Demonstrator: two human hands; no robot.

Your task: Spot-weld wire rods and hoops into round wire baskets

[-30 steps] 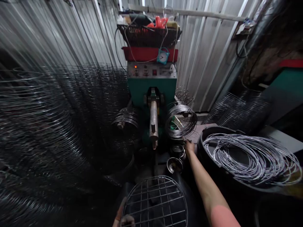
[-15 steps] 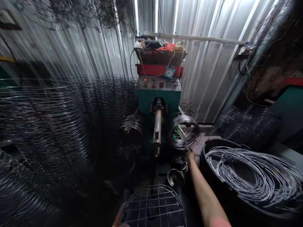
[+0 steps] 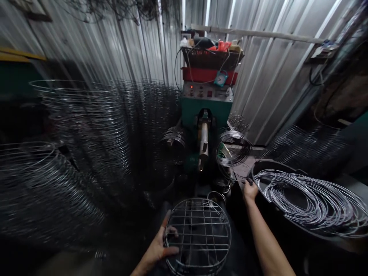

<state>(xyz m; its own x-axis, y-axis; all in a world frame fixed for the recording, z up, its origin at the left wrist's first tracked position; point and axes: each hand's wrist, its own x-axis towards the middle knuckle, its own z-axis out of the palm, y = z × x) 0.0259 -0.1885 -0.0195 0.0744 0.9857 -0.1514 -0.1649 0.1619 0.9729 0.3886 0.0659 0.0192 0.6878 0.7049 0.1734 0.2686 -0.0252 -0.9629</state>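
Observation:
My left hand is closed on the left rim of a round wire rack, a grid of crossed rods inside a hoop. The rack lies low in front of me. Out to the right, my right hand is closed on a thin wire ring, which loops back toward a hanging bundle of wire rings. Ahead stands a green machine with a metal arm pointing toward me.
A black tub holding loose wire rings stands at the right. Tall stacks of wire hoops fill the left side. A basket and a small blue clock are on the machine. Another wire bundle hangs left of its arm.
My right hand has moved right, away from the hanging bundle, with a wire ring trailing from it. My left hand and the rack have come higher into view. The camera has turned left.

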